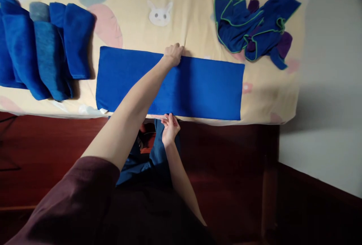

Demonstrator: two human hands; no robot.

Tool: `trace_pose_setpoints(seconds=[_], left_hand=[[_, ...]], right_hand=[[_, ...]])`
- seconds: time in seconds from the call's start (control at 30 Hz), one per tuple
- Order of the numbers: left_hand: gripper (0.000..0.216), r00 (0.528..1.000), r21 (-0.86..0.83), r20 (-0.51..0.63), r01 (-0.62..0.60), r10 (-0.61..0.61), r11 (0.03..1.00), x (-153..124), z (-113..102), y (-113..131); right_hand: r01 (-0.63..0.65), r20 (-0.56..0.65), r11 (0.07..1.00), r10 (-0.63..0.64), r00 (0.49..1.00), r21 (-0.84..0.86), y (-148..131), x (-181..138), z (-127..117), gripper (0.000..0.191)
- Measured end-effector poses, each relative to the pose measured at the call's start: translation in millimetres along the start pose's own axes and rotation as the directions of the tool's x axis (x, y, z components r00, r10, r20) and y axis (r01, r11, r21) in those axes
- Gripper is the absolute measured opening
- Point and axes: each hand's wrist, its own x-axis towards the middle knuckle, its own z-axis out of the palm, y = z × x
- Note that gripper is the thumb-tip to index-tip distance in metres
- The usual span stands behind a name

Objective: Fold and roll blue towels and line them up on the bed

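Observation:
A blue towel (209,86) lies flat as a long rectangle along the near edge of the bed. At the middle of its far edge, my left hand (174,53) has its fingers curled closed on the cloth. My right hand (170,128) pinches the near edge of the same towel, almost straight below the left one. A small white tag (103,111) sticks out at the towel's near left corner. My left forearm passes over part of the towel and hides it.
Several rolled or folded blue cloths (79,41) rest side by side at the left. A crumpled blue cloth with green edging (257,26) lies at the back right. The patterned sheet (135,30) covers the bed, beside a pale wall (333,67).

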Motion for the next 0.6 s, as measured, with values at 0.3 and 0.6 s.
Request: trace_pose_setpoints(seconds=[0.3, 0.6], left_hand=[[0.049, 0.991, -0.099, 0.04, 0.13, -0.126, 0.987, 10, -9, 3], [0.014, 0.952, -0.36, -0.248, 0.083, -0.181, 0.929, -2, -21, 4]], right_hand=[[-0.007, -0.009, 1.0, 0.007, 1.0, 0.014, -4, 0, 3, 0.031], [0.012, 0.007, 0.999, -0.012, 1.0, 0.043, -6, -15, -1, 0.036]])
